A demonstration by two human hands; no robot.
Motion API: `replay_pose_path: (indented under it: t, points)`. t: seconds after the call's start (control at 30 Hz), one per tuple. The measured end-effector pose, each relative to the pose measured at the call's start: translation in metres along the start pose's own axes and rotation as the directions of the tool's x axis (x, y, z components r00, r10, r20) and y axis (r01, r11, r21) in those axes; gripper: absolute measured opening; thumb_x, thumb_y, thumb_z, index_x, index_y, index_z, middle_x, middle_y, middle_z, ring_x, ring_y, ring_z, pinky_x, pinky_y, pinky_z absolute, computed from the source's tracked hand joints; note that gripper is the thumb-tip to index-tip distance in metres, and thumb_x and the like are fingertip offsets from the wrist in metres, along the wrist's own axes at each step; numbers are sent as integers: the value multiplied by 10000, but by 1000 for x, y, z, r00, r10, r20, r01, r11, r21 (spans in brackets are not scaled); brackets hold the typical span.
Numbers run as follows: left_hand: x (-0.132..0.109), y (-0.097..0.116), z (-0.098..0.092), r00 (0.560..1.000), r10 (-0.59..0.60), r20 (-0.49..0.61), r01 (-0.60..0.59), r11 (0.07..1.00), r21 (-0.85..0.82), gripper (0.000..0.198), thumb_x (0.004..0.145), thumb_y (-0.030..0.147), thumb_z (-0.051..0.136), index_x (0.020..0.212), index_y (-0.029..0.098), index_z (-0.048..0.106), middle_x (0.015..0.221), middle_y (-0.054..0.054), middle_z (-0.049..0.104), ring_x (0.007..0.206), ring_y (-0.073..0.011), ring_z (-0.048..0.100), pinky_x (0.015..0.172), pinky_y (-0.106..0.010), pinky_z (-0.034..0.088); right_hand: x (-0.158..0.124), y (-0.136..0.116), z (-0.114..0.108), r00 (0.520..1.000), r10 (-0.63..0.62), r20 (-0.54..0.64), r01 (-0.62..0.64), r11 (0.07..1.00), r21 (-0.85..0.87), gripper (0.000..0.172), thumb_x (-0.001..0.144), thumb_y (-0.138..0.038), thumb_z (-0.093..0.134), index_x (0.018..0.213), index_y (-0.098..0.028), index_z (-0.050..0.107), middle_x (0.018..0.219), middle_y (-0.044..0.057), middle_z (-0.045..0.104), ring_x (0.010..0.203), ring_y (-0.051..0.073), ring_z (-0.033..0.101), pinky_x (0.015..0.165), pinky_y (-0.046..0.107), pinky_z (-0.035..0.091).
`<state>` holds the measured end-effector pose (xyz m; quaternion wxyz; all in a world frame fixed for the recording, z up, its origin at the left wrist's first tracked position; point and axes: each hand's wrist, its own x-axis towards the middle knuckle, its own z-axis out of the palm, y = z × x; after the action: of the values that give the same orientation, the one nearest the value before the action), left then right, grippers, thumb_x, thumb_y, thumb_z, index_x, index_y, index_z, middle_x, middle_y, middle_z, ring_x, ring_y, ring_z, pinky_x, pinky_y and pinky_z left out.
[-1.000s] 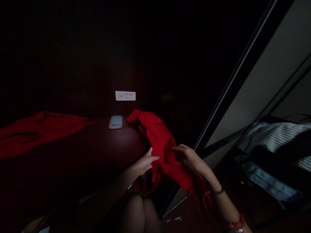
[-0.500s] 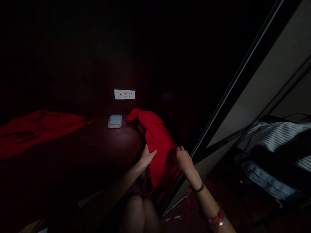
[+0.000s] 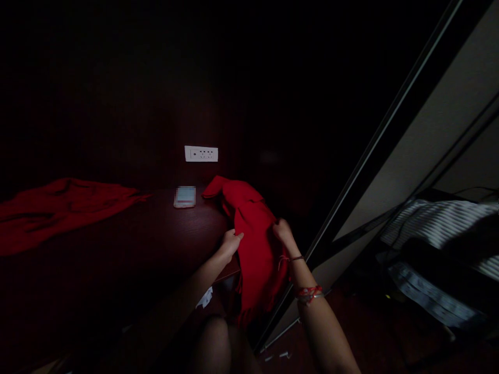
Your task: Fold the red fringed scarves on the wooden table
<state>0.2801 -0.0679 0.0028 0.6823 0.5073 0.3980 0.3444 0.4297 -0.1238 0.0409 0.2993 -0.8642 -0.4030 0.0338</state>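
A red cloth (image 3: 255, 234) with a fringe lies on the dark desk (image 3: 195, 226) and hangs over its edge. The left hand (image 3: 232, 243) pinches one side; the right hand (image 3: 284, 232) grips the other. A small, blurry blue thing (image 3: 185, 197) sits near it. Another red cloth (image 3: 74, 205) lies far left.

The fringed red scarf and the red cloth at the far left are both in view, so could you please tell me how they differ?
The fringed red scarf is held at its sides by the left hand and right hand; neither touches the red cloth.
The scarf hangs past the table edge, while the cloth lies creased on top.
The scarf looks brighter, the cloth darker.
Both are red fabric.
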Motion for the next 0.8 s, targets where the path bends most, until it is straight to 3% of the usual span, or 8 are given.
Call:
replay_pose_path:
  t: [0.27, 0.4, 0.5, 0.57, 0.63, 0.7, 0.8]
  points:
    - [0, 9, 17, 986, -138, 97, 133, 990, 52, 125, 781, 163, 407, 721, 147, 515, 635, -10, 587, 514, -79, 519, 559, -199, 417, 16, -6, -8, 988, -23, -155, 16, 999, -44, 334, 677, -33, 302, 944, -74, 499, 791, 92, 568, 632, 134, 501, 529, 211, 360]
    - [3, 6, 11, 977, -197, 86, 188, 976, 108, 55, 757, 139, 436, 742, 151, 487, 612, -21, 574, 494, -99, 521, 558, -237, 430, 6, -4, 12, 981, -155, -113, 130, 971, -201, 424, 706, -17, 259, 1078, -70, 455, 898, 137, 557, 730, 173, 520, 615, 258, 389]
    - [2, 2, 5, 979, -185, 88, 164, 964, 209, 110, 764, 186, 441, 872, 169, 457, 666, -35, 576, 534, -124, 542, 573, -267, 445, -7, -3, 27, 928, -287, -236, 203, 924, -325, 482, 738, -43, 263, 1212, -80, 342, 1093, 188, 463, 917, 224, 472, 750, 329, 370]
    - [2, -1, 2, 995, -83, 56, 62, 948, 311, 263, 745, 189, 467, 1002, 179, 408, 735, -54, 577, 612, -154, 562, 616, -296, 451, -12, -6, 31, 887, -367, -279, 260, 898, -354, 472, 786, -127, 279, 1258, -110, 281, 1205, 187, 371, 1037, 248, 393, 836, 376, 321]
    - [4, -2, -2, 993, 114, -9, -99, 899, 427, 452, 696, 169, 524, 1113, 173, 350, 840, -83, 562, 751, -194, 562, 707, -330, 435, -12, -13, 33, 873, -423, -243, 325, 875, -358, 472, 820, -248, 297, 1278, -145, 252, 1290, 165, 273, 1135, 267, 285, 898, 414, 256]
    - [8, 1, -7, 938, 342, -60, -259, 806, 533, 572, 666, 147, 545, 1186, 163, 305, 981, -113, 509, 913, -223, 515, 811, -348, 387, -5, -23, 33, 872, -460, -168, 382, 853, -355, 505, 824, -361, 302, 1291, -182, 230, 1342, 132, 192, 1194, 281, 179, 927, 445, 206]
    - [21, 17, -16, 796, 603, -43, -429, 615, 662, 537, 719, 146, 469, 1226, 150, 290, 1158, -139, 379, 1071, -225, 410, 904, -343, 310, 15, -40, 32, 867, -491, -83, 437, 830, -346, 556, 820, -452, 274, 1312, -214, 171, 1376, 97, 114, 1226, 285, 96, 936, 465, 185]
